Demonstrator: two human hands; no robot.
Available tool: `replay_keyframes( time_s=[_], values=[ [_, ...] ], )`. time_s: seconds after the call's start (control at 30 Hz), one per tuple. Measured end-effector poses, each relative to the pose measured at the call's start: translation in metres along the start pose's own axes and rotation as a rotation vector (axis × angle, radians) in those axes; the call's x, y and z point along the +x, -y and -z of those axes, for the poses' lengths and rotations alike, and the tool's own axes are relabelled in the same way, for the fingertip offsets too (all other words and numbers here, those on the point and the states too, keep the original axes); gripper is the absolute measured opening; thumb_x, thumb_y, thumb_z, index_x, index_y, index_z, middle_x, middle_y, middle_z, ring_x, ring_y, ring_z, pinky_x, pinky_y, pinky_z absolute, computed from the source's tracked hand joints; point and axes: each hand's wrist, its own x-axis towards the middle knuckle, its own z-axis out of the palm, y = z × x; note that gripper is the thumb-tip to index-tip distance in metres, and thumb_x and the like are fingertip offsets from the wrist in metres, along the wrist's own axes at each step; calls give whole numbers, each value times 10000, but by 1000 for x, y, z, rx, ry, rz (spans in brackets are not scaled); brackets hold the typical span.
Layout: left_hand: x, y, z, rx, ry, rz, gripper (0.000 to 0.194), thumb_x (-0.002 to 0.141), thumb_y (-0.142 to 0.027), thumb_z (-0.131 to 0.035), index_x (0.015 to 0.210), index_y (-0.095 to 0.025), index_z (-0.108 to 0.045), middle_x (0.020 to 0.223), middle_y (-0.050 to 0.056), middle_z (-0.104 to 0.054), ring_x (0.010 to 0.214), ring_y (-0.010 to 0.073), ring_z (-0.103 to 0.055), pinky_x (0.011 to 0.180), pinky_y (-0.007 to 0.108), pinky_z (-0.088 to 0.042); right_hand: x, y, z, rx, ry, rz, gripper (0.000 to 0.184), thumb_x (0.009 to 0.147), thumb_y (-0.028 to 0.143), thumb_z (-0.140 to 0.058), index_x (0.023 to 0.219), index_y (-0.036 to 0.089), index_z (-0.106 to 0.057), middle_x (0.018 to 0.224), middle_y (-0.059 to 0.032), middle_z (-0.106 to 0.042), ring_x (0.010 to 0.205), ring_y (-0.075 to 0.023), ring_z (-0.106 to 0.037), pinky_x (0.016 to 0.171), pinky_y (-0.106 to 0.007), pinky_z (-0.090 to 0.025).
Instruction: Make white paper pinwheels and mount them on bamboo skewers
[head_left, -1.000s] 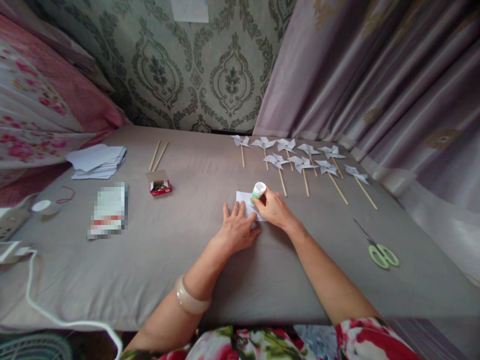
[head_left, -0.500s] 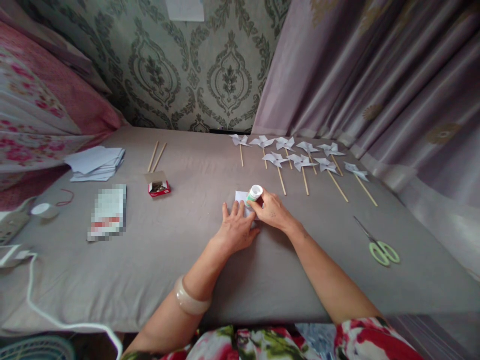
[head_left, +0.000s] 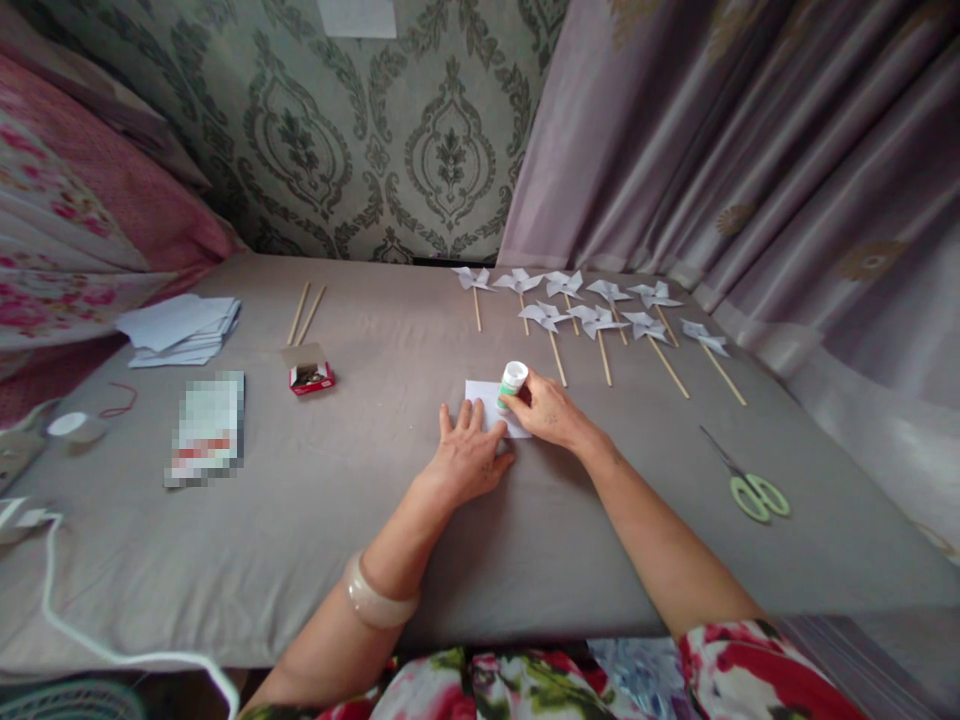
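Observation:
A small white piece of paper [head_left: 480, 393] lies flat on the cloth-covered table in front of me. My left hand [head_left: 470, 450] rests on its left and near part, fingers spread. In my right hand [head_left: 546, 405] is a white and green glue stick [head_left: 513, 380], gripped between thumb and fingers. It stands tilted over the paper with its lower end at the sheet; whether that end touches is hard to see. Behind and to the right lie several white paper pinwheels [head_left: 598, 320] on wooden sticks.
Green-handled scissors [head_left: 757, 495] lie at the right. To the left are an open red box [head_left: 311, 380] of small metal pieces, two wooden sticks [head_left: 306, 315], a paper stack [head_left: 180, 328], a blurred packet [head_left: 206, 430], a white roll [head_left: 75, 428] and a white cable [head_left: 112, 655].
My right hand has shifted the glue stick slightly up and over the paper, so more of the sheet shows. My left hand stays on the paper. The whole view has turned slightly.

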Motion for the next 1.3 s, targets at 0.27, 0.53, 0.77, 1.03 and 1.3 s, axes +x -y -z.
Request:
replay_keyframes(
  time_s=[0.27, 0.53, 0.77, 1.03, 1.3],
  values=[
    [0, 0, 1, 5, -1, 1, 449, 887, -446, -425, 1242, -176, -477, 1447, 226, -338, 1360, 394, -262, 1041, 661, -162, 0, 1, 1, 8, 30, 12, 186, 807, 282, -586, 943, 155, -578, 734, -44, -656, 630, -147, -576, 592, -235, -389],
    [0, 0, 0, -3, 1, -2, 444, 888, -441, -430, 1244, -178, -471, 1450, 220, -335, 1363, 386, -257, 1045, 657, -162, 0, 1, 1, 58, 22, 29, 174, 811, 272, -580, 943, 159, -572, 747, -37, -657, 634, -140, -576, 598, -224, -395],
    [-1, -2, 5, 0, 15, 5, 428, 891, -441, -425, 1226, -182, -484, 1444, 214, -346, 1362, 384, -264, 1047, 654, -163, 0, -2, 1, 80, -20, 23, 203, 814, 269, -568, 981, 153, -575, 780, -49, -669, 654, -148, -589, 614, -238, -403],
    [-2, -3, 5, 18, -4, 16, 408, 883, -434, -444, 1214, -203, -501, 1419, 188, -381, 1334, 358, -310, 1057, 616, -173, 2, -4, 4, 37, -10, 34, 152, 804, 270, -580, 913, 166, -566, 722, -36, -653, 625, -145, -571, 600, -237, -392],
    [-3, -3, 4, 69, -29, 3, 413, 885, -446, -439, 1222, -219, -506, 1363, 184, -413, 1277, 341, -372, 1045, 606, -197, 8, -14, 14, 164, -59, -20, 161, 789, 313, -584, 860, 170, -570, 728, -38, -658, 637, -157, -594, 591, -250, -410]
  ],
)
